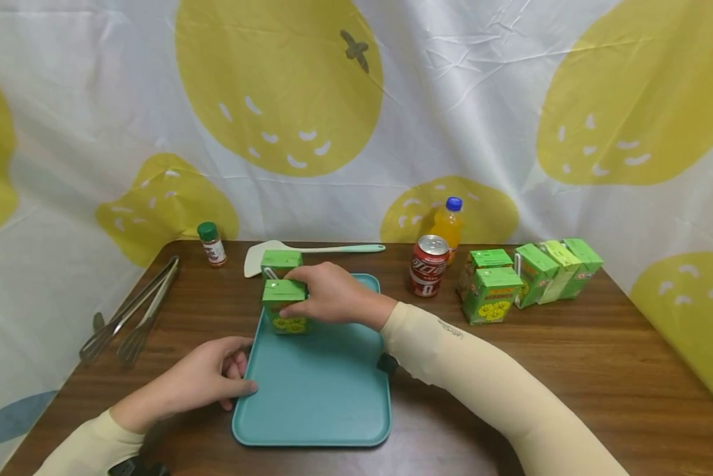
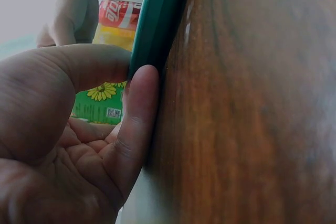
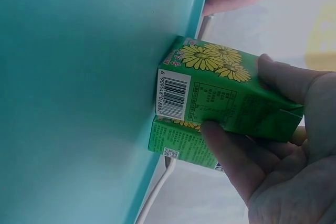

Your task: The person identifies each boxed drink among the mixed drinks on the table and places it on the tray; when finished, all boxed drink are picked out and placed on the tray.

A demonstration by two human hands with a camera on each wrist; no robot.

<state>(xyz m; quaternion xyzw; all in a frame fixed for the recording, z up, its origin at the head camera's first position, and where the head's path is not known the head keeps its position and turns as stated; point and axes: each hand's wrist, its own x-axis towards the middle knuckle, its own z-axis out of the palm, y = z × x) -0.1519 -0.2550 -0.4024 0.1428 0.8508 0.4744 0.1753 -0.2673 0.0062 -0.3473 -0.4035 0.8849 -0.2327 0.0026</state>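
In the head view a teal tray (image 1: 314,390) lies on the wooden table. My right hand (image 1: 335,294) grips a green drink carton (image 1: 285,305) by its sides, near the tray's far left corner. Directly behind it stands another green carton (image 1: 280,259). The right wrist view shows thumb and fingers on the held carton (image 3: 210,85), its base at the tray surface, with the second carton (image 3: 181,142) beside it. My left hand (image 1: 198,377) pinches the tray's left rim; in the left wrist view, thumb and finger hold the tray edge (image 2: 152,30).
Right of the tray stand a red can (image 1: 429,268), an orange drink bottle (image 1: 448,225) and several green cartons (image 1: 493,297). A spatula (image 1: 344,249) lies behind the tray. At the left are a green-capped jar (image 1: 213,248), metal tongs (image 1: 148,297) and a whisk (image 1: 100,337).
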